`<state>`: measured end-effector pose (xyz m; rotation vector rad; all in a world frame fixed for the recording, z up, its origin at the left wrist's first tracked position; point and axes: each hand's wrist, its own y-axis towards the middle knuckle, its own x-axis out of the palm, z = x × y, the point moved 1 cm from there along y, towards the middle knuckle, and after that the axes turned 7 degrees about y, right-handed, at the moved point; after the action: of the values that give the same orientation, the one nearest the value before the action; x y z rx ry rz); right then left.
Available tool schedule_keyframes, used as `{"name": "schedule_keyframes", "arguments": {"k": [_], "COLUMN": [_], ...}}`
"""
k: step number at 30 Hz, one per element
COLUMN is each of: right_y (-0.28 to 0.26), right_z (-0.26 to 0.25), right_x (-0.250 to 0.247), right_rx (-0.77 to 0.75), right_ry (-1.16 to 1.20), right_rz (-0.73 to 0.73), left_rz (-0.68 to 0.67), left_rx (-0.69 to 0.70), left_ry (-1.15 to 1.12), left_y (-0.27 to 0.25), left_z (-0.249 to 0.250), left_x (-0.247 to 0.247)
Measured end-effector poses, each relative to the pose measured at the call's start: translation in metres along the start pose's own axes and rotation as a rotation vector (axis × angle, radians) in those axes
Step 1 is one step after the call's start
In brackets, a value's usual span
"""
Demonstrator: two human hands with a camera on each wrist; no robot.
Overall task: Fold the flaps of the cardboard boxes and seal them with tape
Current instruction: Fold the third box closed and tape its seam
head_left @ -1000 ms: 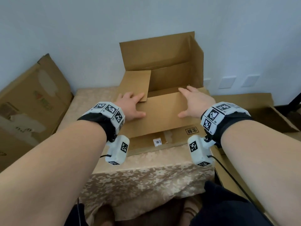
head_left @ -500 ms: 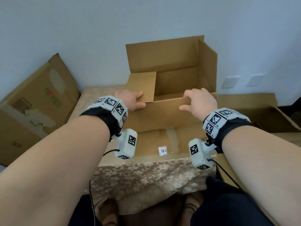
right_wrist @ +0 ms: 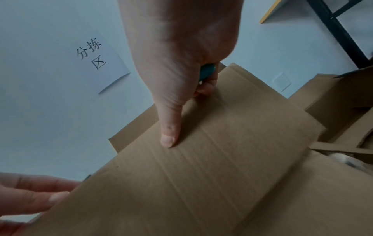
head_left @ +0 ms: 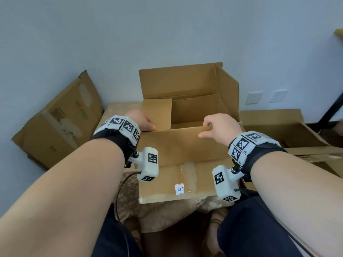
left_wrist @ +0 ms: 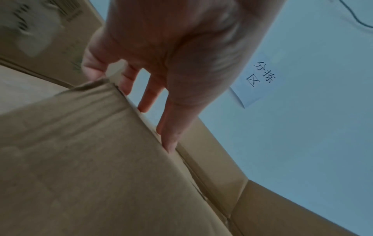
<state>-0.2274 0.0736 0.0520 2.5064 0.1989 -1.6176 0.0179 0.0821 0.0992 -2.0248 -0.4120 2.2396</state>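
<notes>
change: near flap [head_left: 182,145] raised from flat, box [head_left: 187,112] drawn nearer on counter [head_left: 118,108] | grip: left hand [head_left: 141,120] and right hand [head_left: 220,127] both clamped on flap edge | task: folding underway, we see no tape

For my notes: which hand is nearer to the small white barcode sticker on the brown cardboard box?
Right hand, by a little; the sticker lies below, slightly right of midway. Left hand is farther.

Matt brown corrugated cardboard box [head_left: 185,145]; floral woven cloth [head_left: 167,214] beneath.
</notes>
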Motion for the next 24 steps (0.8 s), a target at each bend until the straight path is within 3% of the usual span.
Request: {"name": "schedule_keyframes", "arguments": {"k": [5, 9, 12, 14, 17, 20, 24], "right_y": [-0.016, -0.030, -0.043, -0.047, -0.048, -0.046, -0.043], "right_z": [-0.002, 0.009, 0.026, 0.037, 0.043, 0.039, 0.031], "right_x": [-0.006, -0.024, -0.037, -0.040, -0.039, -0.031, -0.019], "right_rx": [0.004, 0.019, 0.167, 0.266, 0.319, 0.253, 0.164], "right_ry": [0.064, 0.037, 0.077, 0.113, 0.150, 0.096, -0.009], "right_rz": [0.022, 0.337, 0.577, 0.649, 0.594, 0.438, 0.220], "left_rz": [0.022, 0.001, -0.004, -0.003, 0.017, 0.041, 0.018], "left_rx": [-0.064, -0.040, -0.036, -0.037, -0.031, 0.005, 0.171], "left_ry": [-0.037, 0.085, 0.088, 0.041, -0.066, -0.185, -0.223], "left_y": [-0.009, -0.007, -0.004, -0.004, -0.006, -0.011, -0.021], "left_z": [0.001, 0.011, 0.013, 0.012, 0.007, 0.000, -0.001], "left_x": [0.026, 0.041, 0.040, 0.037, 0.033, 0.031, 0.029]}}
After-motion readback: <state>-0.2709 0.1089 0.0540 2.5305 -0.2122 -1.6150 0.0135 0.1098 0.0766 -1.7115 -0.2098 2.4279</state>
